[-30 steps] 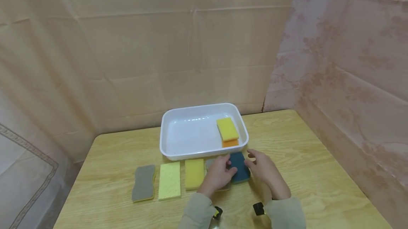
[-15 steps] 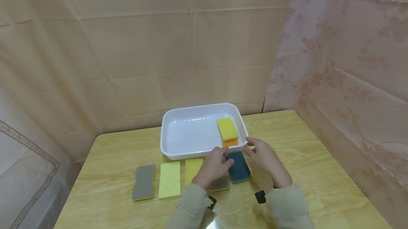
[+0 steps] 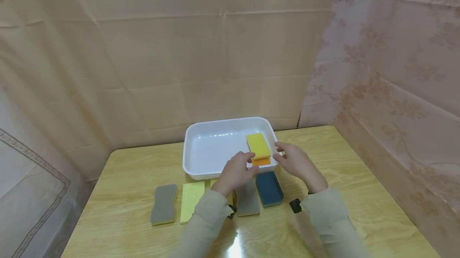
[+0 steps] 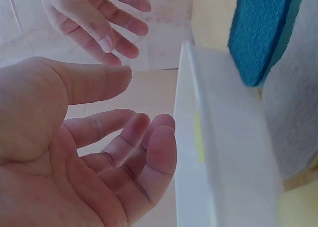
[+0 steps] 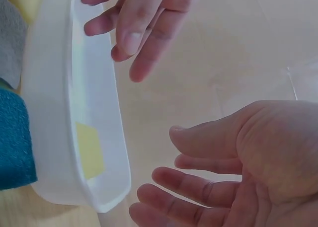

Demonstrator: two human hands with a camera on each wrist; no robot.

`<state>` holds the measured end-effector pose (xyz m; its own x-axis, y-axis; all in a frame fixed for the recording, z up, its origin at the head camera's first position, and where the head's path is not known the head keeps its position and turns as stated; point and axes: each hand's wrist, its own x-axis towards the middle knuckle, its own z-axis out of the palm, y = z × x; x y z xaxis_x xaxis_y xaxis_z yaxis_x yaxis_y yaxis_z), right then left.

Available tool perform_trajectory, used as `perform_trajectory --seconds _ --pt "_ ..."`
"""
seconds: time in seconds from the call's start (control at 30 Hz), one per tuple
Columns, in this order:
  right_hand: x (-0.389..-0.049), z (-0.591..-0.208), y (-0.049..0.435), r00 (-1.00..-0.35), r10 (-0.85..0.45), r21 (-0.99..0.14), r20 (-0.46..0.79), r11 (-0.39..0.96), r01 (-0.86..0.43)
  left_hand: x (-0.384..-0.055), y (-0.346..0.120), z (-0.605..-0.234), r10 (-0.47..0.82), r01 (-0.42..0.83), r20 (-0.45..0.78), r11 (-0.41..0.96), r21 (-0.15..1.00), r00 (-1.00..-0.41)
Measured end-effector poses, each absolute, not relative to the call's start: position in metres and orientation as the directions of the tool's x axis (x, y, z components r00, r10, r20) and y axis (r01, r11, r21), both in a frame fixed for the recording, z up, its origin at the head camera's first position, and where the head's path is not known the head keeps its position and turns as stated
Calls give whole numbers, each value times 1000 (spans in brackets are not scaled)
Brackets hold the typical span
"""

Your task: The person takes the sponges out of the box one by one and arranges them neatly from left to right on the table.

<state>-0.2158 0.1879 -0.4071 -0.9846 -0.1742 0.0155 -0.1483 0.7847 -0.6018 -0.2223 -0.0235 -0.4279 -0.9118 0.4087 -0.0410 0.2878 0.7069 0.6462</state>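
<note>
My left hand hangs over the front rim of the white tray, fingers loosely curved around nothing. Opposite it, my right hand hovers by the tray's right front corner, also holding nothing. Between the two hands, inside the tray, a yellow sponge lies partly on top of an orange sponge. In front of the tray, below my hands, rests a dark blue sponge; the left wrist view shows its rough teal-blue face. A grey sponge lies beside it, partly behind my left wrist.
Further left on the wooden table lie a grey wavy-sided sponge and a pale yellow sponge. Another yellow sponge is mostly covered by my left arm. A beige curtain hangs behind the table, and a floral cloth on the right.
Both hands have moved away from the dark blue sponge, up and forward to the tray's front right. The dark blue sponge stays on the table next to the grey one.
</note>
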Motion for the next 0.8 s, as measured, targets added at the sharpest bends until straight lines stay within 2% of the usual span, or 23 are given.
perform_trajectory --seconds 0.23,0.47,0.8 --pt "-232 -401 192 -973 -224 -560 49 801 -213 -235 -26 -412 423 312 -44 730 608 -905" --pt "-245 -395 194 -969 -247 -533 2 820 -210 -248 -26 -403 462 353 -40 729 586 -886" --pt "-269 -400 203 -965 -257 -587 -62 791 -173 -263 -25 -400 491 292 -135 693 659 -860"
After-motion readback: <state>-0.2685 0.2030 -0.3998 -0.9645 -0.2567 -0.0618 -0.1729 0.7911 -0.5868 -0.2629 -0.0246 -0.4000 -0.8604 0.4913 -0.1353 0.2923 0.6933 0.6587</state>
